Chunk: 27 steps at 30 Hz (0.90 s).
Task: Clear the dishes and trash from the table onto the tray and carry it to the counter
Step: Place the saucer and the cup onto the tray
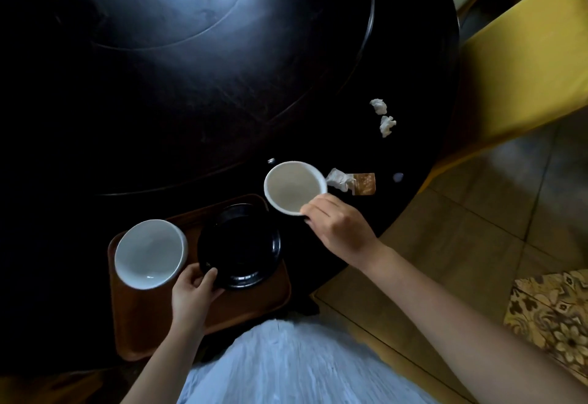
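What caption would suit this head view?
Right hand lifts a white bowl; left hand steadies black plates on the tray.

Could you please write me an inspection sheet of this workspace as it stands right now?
Surface: dark round table, glossy, with glare at its far side.
Job's things: brown tray at the near edge carries a white bowl and black plates; a second white bowl is gripped at its rim.
Clutter: crumpled tissues, another tissue beside a brown packet, all on the table.
Grippers: left hand holds the black plates' near edge; right hand holds the second bowl.
Cables: nothing seen.
Surroundings: yellow chair, tiled floor.
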Each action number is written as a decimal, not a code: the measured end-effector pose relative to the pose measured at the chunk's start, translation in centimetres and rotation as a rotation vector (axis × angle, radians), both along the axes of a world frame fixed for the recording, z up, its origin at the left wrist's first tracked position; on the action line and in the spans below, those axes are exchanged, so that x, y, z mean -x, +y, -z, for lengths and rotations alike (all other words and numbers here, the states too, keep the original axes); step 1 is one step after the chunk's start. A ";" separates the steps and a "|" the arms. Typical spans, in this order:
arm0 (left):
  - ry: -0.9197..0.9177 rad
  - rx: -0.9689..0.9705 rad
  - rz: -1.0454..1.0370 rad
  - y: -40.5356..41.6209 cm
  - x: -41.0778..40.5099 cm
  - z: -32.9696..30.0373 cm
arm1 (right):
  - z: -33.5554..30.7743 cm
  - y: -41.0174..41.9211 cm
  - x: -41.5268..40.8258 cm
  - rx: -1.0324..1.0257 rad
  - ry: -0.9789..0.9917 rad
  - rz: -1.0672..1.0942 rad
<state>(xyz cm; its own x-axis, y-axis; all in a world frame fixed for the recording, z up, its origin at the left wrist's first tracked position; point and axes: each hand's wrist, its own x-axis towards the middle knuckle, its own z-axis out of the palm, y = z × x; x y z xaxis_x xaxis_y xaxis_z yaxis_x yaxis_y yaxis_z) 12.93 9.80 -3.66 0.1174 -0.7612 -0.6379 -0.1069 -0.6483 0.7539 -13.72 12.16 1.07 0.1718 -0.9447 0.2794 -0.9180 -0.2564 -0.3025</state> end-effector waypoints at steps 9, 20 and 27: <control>0.138 -0.183 -0.026 1.0 -0.8 0.2 | 2.2 -0.1 -7.2 0.048 0.025 -0.167; 0.197 -0.190 -0.012 1.2 -1.3 0.3 | 4.5 0.9 -9.7 0.053 -0.005 -0.195; 0.329 -0.275 -0.019 1.4 -1.6 0.3 | 3.8 2.3 -10.5 -0.301 -0.363 0.176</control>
<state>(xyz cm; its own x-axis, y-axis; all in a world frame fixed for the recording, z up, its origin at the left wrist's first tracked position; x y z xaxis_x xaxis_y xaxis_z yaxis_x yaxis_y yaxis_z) 14.55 11.23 -3.99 -0.1136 -0.5571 -0.8227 0.1243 -0.8295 0.5445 -3.25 14.45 -2.73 -0.0550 -0.9985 0.0026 -0.7614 0.0403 -0.6470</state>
